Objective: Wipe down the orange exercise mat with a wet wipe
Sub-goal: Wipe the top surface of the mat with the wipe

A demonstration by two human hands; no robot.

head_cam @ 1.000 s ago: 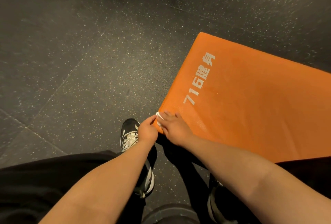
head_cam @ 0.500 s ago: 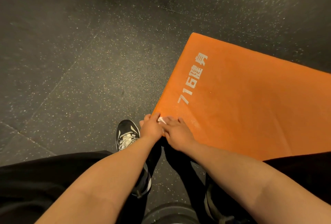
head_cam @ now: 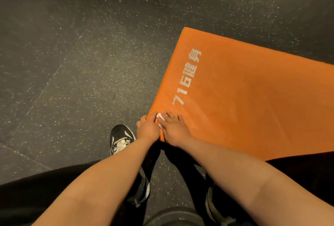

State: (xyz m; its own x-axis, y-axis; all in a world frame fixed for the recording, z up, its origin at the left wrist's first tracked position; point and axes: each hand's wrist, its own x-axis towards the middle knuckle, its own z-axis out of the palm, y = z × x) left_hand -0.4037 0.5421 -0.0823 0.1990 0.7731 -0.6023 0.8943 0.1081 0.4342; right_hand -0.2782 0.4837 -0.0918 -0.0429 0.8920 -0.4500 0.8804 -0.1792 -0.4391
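On the left, floor [head_cam: 72,63]: dark rubber with small pale specks; a few thin seams run across it.
Trousers [head_cam: 36,189]: black, at the lower left edge of the view, partly under the left arm.
Shoe [head_cam: 121,137]: black with white laces; it stands on the floor just beside the near corner of the mat.
Left hand [head_cam: 147,129]: it lies over the near corner of the mat with the fingers bent down. One fingertip touches the wipe, but I cannot tell if the hand really grips it.
Wipe [head_cam: 160,118]: small, white and crumpled; it is on the near corner of the mat, between the two hands and mostly covered by them.
Right hand [head_cam: 174,130]: on the mat just inside the corner, fingers almost straight and a little spread; it presses the wipe down at its thumb side.
Mat [head_cam: 253,108]: orange, flat on the floor; it reaches from the near corner to the right edge of the view.
Print [head_cam: 187,77]: whitish "716" and two characters, along the short edge of the mat, beyond the hands.
Second shoe [head_cam: 211,206]: dark, only partly seen below the right arm.
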